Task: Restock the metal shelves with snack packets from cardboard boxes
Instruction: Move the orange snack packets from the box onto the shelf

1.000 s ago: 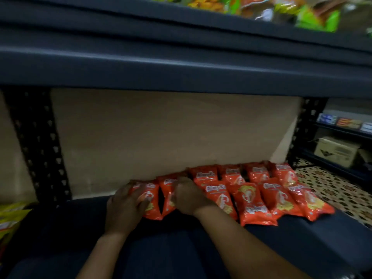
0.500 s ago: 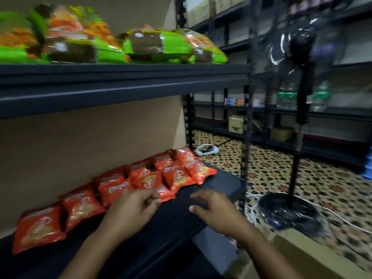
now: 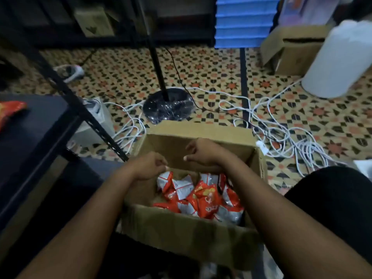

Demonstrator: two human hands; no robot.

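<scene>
Two empty hands (image 3: 150, 166) (image 3: 203, 153) over box (image 3: 181, 230), cables (image 3: 281, 137) beyond.

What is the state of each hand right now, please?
Left hand: empty, fingers loosely curled, above the snack packets in the cardboard box.
Right hand: also empty, loosely curled, over the box.

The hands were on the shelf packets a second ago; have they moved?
Yes. Both the left hand and right hand left the shelf and now hover over the cardboard box.
</scene>
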